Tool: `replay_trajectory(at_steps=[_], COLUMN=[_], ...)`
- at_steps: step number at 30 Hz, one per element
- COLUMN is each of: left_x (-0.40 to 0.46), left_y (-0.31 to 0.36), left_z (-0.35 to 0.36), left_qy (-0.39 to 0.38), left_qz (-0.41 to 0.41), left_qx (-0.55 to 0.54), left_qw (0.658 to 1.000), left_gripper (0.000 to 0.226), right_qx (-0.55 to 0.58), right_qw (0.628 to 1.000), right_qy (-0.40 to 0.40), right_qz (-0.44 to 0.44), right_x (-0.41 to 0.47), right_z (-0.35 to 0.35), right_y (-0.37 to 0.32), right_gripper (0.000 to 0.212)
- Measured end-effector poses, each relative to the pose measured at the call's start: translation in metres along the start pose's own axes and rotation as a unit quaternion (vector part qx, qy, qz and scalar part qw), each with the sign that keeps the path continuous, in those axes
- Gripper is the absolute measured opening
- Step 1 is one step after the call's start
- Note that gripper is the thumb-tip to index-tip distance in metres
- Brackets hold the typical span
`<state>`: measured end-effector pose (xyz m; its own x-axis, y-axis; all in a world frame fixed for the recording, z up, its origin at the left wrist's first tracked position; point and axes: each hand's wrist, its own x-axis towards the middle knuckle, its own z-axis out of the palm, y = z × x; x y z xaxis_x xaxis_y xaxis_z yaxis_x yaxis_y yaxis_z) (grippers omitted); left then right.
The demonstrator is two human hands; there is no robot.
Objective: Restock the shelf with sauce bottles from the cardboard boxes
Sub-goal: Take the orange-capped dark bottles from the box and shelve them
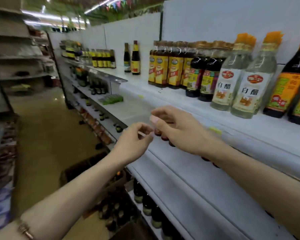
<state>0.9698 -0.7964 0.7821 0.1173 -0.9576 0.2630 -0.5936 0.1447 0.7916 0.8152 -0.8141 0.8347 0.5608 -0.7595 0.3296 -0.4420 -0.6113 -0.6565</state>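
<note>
Dark sauce bottles [114, 212] fill the cardboard box [100, 170] on the floor beneath the left hand [133, 142]; both it and the right hand [178, 129] are loosely curled, holding nothing (blurred); shelf [189, 187] under both hands.

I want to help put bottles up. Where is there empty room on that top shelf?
Bare shelf lies between the two lone dark bottles and the yellow-labelled row, and in front of it. To the right it is crowded: the clear vinegar bottles stand packed beside dark ones.
</note>
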Motion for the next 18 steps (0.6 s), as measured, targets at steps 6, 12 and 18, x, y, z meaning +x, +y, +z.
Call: replay_trajectory(at_steps=[6,12,18], left_x=[0.001,0.023,0.073], left_y=[-0.092,-0.187,-0.269], left_z=[-0.109,-0.196,-0.233], left_qy=[-0.044,-0.054,-0.058], left_qz=[-0.036,-0.042,-0.069], left_qx=[0.061,0.108,0.128], left_qw=[0.997,0.992,0.988], left_gripper=[0.008,0.01,0.015], right_qx=[-0.012,-0.02,-0.03], right_qw=[0.998,0.997,0.992], right_qy=[-0.054,-0.078,-0.12], right_qz=[-0.014,-0.013,0.027], right_x=[0.076,0.157,0.232], right_z=[0.103,0.198,0.269], right_y=[-0.042,-0.062,-0.037], right_gripper=[0.04,0.043,0.047])
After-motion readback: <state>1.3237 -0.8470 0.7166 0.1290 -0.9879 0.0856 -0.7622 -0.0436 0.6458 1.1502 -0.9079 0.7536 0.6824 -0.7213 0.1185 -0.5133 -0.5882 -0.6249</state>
